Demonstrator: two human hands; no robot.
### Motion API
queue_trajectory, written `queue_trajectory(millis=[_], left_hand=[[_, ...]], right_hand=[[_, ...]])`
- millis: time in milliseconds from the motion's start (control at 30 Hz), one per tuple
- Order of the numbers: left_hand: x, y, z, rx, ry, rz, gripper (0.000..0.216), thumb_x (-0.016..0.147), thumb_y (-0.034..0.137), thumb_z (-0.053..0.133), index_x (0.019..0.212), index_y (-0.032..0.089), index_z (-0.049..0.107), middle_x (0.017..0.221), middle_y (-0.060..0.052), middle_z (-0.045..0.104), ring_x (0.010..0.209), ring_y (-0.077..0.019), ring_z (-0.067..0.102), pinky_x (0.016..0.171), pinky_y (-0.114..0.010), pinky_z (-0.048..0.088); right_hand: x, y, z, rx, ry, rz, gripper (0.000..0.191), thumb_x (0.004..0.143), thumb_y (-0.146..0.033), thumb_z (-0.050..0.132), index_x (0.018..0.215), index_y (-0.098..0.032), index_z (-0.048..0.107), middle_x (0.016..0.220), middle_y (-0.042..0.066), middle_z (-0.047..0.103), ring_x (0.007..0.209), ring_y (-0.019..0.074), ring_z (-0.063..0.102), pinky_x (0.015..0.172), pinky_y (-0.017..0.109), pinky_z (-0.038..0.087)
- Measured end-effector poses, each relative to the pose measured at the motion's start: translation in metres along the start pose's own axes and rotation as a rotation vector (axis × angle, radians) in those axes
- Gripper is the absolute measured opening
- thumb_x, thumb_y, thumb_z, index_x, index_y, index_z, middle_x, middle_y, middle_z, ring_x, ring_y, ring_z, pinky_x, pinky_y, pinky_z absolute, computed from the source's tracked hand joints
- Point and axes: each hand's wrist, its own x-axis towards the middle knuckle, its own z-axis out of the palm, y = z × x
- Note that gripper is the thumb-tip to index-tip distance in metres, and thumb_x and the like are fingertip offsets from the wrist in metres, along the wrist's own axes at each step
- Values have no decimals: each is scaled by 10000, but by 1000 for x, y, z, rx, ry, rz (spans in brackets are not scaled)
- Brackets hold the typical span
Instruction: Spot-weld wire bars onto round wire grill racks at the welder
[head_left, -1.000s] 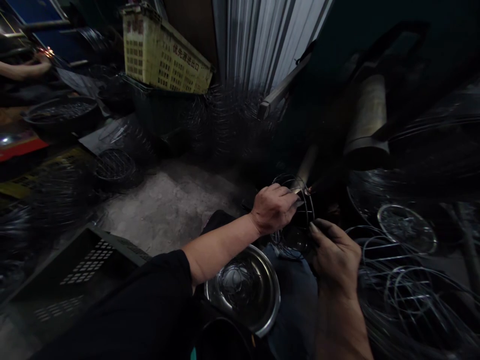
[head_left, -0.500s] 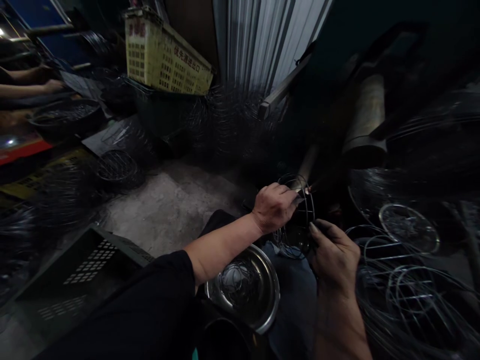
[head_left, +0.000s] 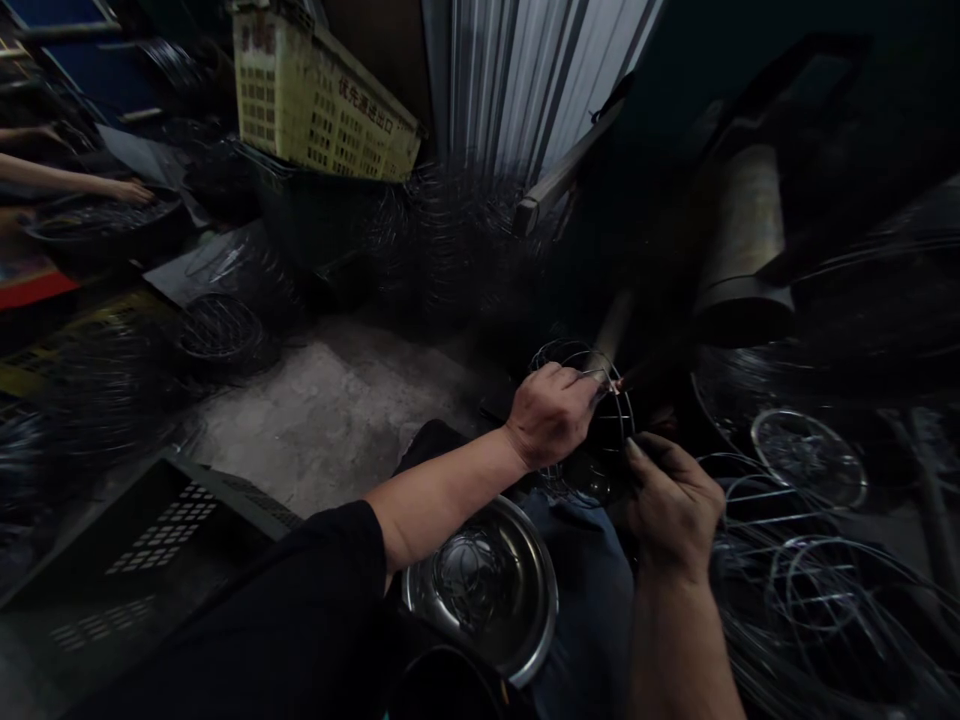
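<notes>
The left hand (head_left: 551,415) is curled closed on a wire frame (head_left: 631,412), its fingertips partly hidden; the right hand (head_left: 671,495) pinches the ring's near edge between thumb and fingers. The frame lies between them, by a pale rod (head_left: 616,325) and a small glowing spot (head_left: 617,386). It has shifted only slightly over the last half second while both grips hold, so work at that spot seems unbroken. Below, a steel bowl (head_left: 544,615) shows thin curved lines, wires or reflections. A dark crate (head_left: 244,497) stands left. Farther off, a co-worker's hand (head_left: 129,190) now reaches into a round pan (head_left: 161,232) of metal pieces; the yellow crate's (head_left: 367,115) contents are hidden.
</notes>
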Motion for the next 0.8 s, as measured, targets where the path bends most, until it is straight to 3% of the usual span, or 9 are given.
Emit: queue_trajectory(millis=[200, 300, 433, 533, 633, 700, 800], left_hand=[[4, 1, 3, -25, -20, -43, 324, 993, 266, 403, 981, 128, 697, 898, -114, 685, 856, -218, 592, 823, -361, 491], [0, 1, 5, -164, 33, -97, 257, 970, 278, 473, 961, 158, 700, 898, -98, 693, 857, -213, 608, 846, -362, 496], [-25, -13, 9, -486, 167, -331, 167, 871, 214, 609, 1011, 178, 693, 1029, -89, 681, 963, -199, 634, 915, -337, 508], [-49, -32, 18, -591, 22, -500, 515, 668, 91, 707, 1176, 169, 669, 1261, -117, 599, 1135, -242, 599, 1005, -366, 480], [-60, -47, 33, -697, -142, -546, 865, 471, 94, 826, 1306, 189, 622, 1458, -142, 474, 1361, -330, 439, 1149, -436, 343], [-58, -49, 43, -848, -120, -598, 911, 411, 104, 853, 1290, 203, 640, 1475, -128, 476, 1410, -332, 379, 1180, -440, 288], [-51, -42, 52, -1220, -63, -779, 833, 405, 81, 828, 1217, 197, 684, 1303, -93, 628, 1273, -290, 526, 1112, -413, 380]], right_hand=[[1, -7, 3, 57, 5, 34, 323, 645, -407, 830, 836, -167, 728, 733, 7, 638, 669, 136, 575, 626, 260, 492], [-3, -17, 1, 81, -12, 53, 336, 630, -404, 847, 835, -165, 728, 713, 6, 632, 626, 127, 564, 553, 234, 466], [-16, -16, -21, 94, -56, 126, 392, 661, -400, 848, 981, -199, 744, 728, -4, 657, 526, 85, 520, 463, 195, 410], [-28, 4, -46, 56, -137, 182, 464, 633, -392, 867, 1048, -221, 748, 884, 41, 722, 636, 137, 619, 546, 243, 496], [-35, 28, -57, 27, -115, 206, 445, 557, -396, 899, 923, -179, 769, 864, 77, 732, 690, 188, 651, 610, 307, 536], [-37, 38, -56, 10, -29, 161, 429, 565, -413, 890, 890, -164, 762, 822, 74, 722, 671, 187, 638, 606, 319, 532], [-40, 40, -50, -30, 15, 101, 423, 631, -438, 851, 925, -156, 741, 734, 40, 681, 599, 152, 585, 555, 290, 490]])
